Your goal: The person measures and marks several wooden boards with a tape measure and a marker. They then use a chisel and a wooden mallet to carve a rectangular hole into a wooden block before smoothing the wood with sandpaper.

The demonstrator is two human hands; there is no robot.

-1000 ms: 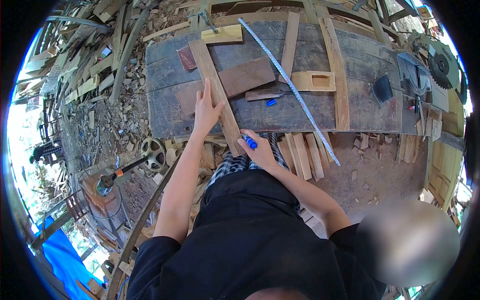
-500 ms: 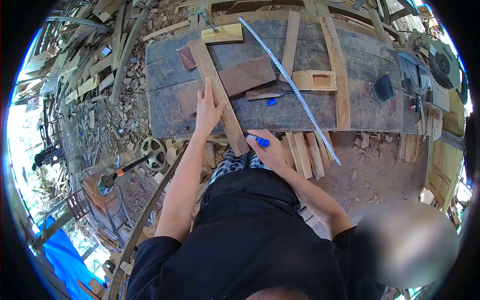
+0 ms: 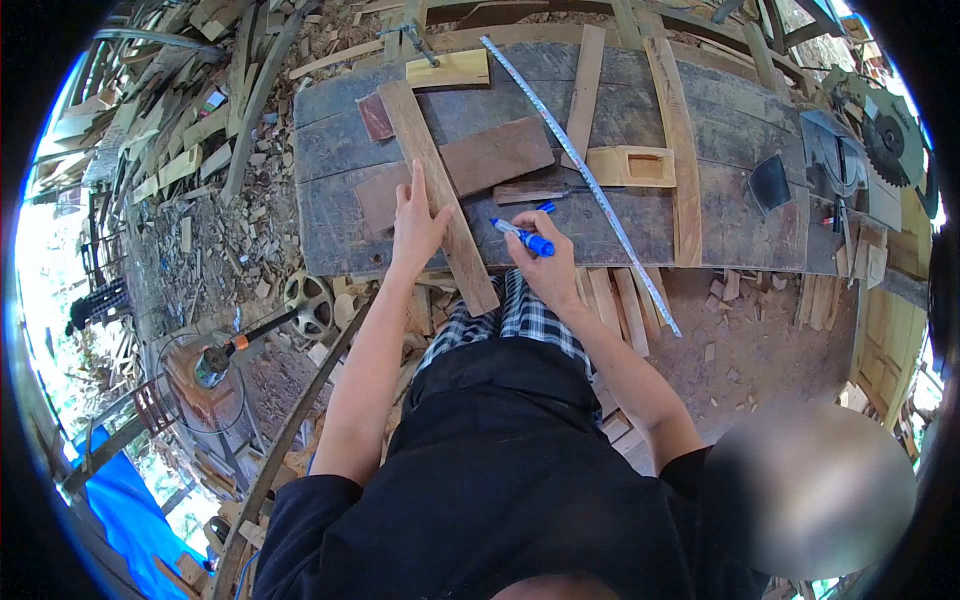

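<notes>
A long narrow wooden board (image 3: 432, 180) lies slanted across the bench, its near end jutting past the front edge above my lap. My left hand (image 3: 417, 232) holds it near the middle, index finger stretched along its left side and thumb over its right. In my right hand (image 3: 549, 262) is a blue marker (image 3: 536, 243), uncapped, its tip pointing left toward the board but apart from it. The blue cap (image 3: 546, 207) rests on the bench beside a wooden-handled chisel (image 3: 525, 191). Under the narrow board lies a wider brown plank (image 3: 500, 158).
A measuring strip (image 3: 578, 160) crosses the workbench (image 3: 740, 235) diagonally, overhanging its front. Further right are a block with a rectangular mortise (image 3: 649, 167), a long board (image 3: 676, 150) and a circular saw (image 3: 885, 138). A clamp (image 3: 421, 45) stands at the back edge. Scrap wood (image 3: 190, 170) piles up left.
My right hand with the marker has moved up and to the right, away from the board's near end. My left hand and the board stay in place.
</notes>
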